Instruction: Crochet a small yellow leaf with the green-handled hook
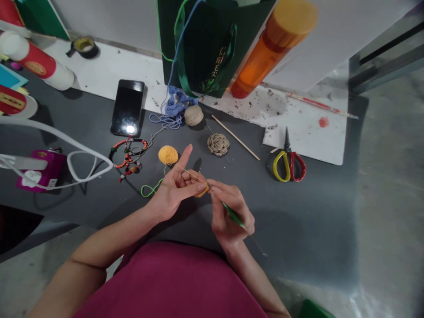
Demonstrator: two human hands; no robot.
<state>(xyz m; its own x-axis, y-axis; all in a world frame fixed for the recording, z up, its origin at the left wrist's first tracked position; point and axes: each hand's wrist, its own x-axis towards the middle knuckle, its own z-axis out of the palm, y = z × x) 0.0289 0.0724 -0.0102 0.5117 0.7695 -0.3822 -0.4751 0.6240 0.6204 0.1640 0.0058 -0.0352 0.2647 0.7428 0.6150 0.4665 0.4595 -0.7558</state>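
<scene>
Green crochet hook (233, 215) pinched in fingers of R hand (223, 218), L hand (170, 196) gripping yellow crochet piece (202, 191) w/ fingertips.

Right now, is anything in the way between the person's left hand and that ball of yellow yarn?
No, nothing visible blocks it. The left hand sits just below the yellow yarn ball, with only its own strand running down between them.

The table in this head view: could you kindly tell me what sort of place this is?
Probably a handicraft workbench: a green crochet hook, a ball of yellow yarn and a coiled twine rosette.
</scene>
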